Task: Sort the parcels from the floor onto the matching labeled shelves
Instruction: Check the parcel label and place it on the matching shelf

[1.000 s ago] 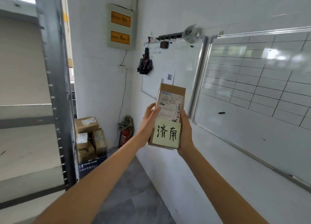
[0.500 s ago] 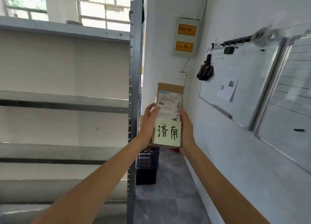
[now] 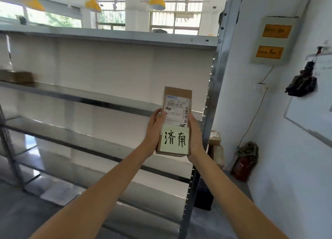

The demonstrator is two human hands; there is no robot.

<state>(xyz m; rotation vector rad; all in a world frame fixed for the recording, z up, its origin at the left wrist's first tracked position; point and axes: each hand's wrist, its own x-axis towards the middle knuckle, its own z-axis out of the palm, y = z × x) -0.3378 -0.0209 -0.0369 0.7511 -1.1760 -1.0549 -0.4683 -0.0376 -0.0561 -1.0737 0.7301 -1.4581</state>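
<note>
I hold a small brown cardboard parcel [image 3: 177,95] upright in front of me. It carries a white shipping label and a pale yellow sticky note with two handwritten black characters. My left hand [image 3: 154,131] grips its left edge, thumb on the label. My right hand [image 3: 195,134] grips its right edge. Behind the parcel stands a grey metal shelf unit [image 3: 100,100] with several bare tiers. Another brown parcel [image 3: 17,76] lies on a shelf at the far left.
The rack's right upright post [image 3: 213,88] stands just right of the parcel. Past it, stacked boxes [image 3: 216,147], a dark crate [image 3: 203,195] and a red extinguisher [image 3: 242,167] sit against a white wall. A whiteboard [image 3: 314,113] hangs at right. White sheets [image 3: 59,192] lie on the lowest shelf.
My view has swung left, from the whiteboard wall to face the shelf unit. Both hands keep the same hold on the parcel, still upright at the centre.
</note>
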